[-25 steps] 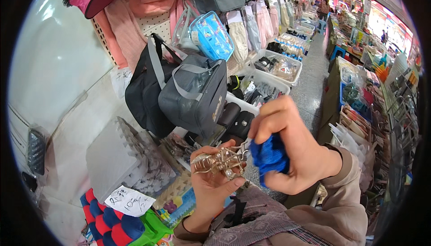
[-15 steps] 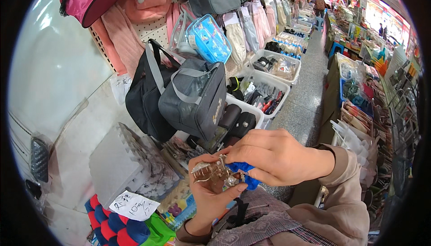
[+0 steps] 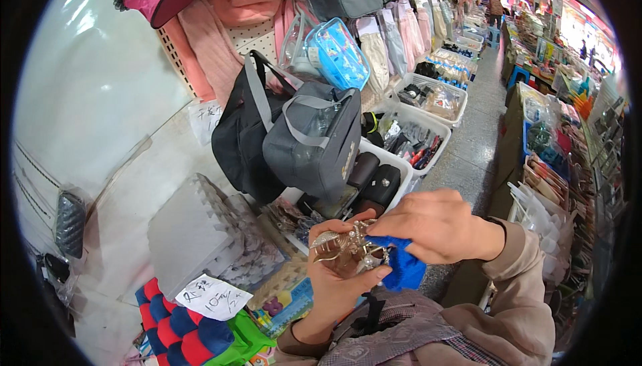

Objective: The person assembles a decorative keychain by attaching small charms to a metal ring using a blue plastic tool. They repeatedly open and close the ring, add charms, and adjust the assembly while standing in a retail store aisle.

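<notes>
Fingers (image 3: 374, 276) of the left hand (image 3: 338, 286) curl round a cluster of gold metal hair clips (image 3: 341, 249), cradling them chest-high; the right hand (image 3: 435, 225) pinches blue cloth (image 3: 401, 266) against them, above white bins (image 3: 414, 149) of stall goods.

One head view only, looking down from above and close over the left hand (image 3: 341, 279) and right hand (image 3: 435, 229). It faces forward along the aisle (image 3: 468, 145); bags (image 3: 314, 139) hang just beyond the grip.
</notes>
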`<state>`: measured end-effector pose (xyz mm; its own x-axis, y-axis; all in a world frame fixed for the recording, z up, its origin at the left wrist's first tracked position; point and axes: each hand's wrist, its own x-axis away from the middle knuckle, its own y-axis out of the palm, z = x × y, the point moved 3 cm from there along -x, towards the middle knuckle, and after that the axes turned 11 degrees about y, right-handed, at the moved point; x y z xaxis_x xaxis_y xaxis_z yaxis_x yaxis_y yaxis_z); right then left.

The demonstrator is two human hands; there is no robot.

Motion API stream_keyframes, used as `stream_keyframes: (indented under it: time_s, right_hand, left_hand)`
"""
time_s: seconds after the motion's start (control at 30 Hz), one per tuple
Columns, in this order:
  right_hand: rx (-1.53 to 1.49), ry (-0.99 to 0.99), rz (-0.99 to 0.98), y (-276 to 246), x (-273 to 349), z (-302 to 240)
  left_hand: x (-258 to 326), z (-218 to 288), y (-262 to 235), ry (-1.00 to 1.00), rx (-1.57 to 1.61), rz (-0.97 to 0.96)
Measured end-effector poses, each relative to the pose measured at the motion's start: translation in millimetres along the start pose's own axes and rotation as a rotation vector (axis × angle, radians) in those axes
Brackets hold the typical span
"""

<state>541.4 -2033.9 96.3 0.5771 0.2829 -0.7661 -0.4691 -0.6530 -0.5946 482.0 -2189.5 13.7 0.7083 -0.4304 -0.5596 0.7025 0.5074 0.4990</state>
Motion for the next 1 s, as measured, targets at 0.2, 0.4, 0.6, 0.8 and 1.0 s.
stream_keyframes:
  time_s: [0.2, 0.4, 0.6, 0.8, 1.0]
  right_hand:
    - [-0.284, 0.452, 0.24, -31.7, 4.6, 6.1]
    - [-0.207, 0.459, 0.079, -35.9, 3.1, 10.5]
    - [-0.243, 0.378, -0.072, -47.9, 14.5, 21.2]
    - [-0.117, 0.249, -0.204, -79.4, 38.2, 51.3]
    - [0.07, 0.389, -0.177, -135.3, 69.1, 103.5]
  left_hand:
    - [-6.4, -1.5, -10.4, 0.098, -0.17, 0.045]
    - [-2.4, -11.0, -3.6, 0.228, -0.322, -0.013]
    - [-14.4, -25.2, 12.2, 0.371, -0.544, -0.178]
    - [-42.8, -68.0, 38.8, 0.393, -0.44, -0.256]
    - [-74.4, -121.9, 70.9, 0.314, -0.443, -0.345]
